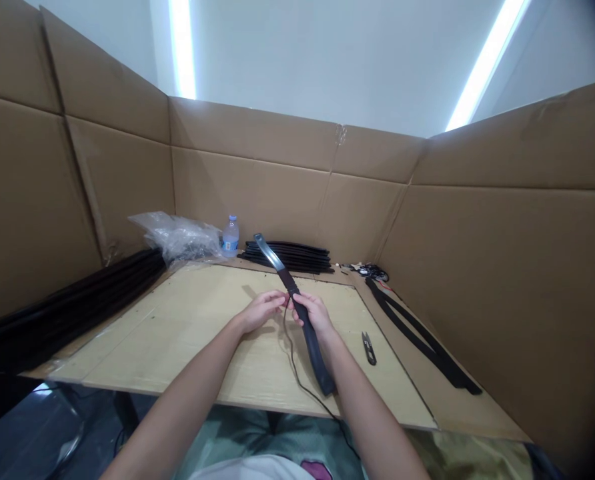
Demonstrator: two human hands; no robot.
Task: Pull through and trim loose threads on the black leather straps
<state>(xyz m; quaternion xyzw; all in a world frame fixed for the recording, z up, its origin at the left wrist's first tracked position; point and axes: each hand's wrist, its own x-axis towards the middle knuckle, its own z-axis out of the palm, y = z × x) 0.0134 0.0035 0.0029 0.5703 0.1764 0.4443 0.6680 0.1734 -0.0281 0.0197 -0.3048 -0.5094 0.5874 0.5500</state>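
Note:
A long, slightly curved strip (pixel 311 347) slants above the board, its far end bare shiny metal and the rest covered in black. My right hand (pixel 318 313) is wrapped round the black cover near its middle. Close on the left, my left hand (pixel 261 312) has its fingers pinched together at a thin dark cord (pixel 292 363), touching or almost touching the strip. This cord meets the strip between my hands and runs down over the table's front edge towards my lap. Its exact grip between my fingertips is partly hidden.
Thread snips (pixel 369 349) lie right of my hands on the pale board (pixel 177 333). Black strips lie right (pixel 422 333), at the back (pixel 292 257) and left (pixel 77 307). A plastic bag (pixel 177 237), a bottle (pixel 231 237) and tangled cords (pixel 372 271) stand near cardboard walls (pixel 257 187).

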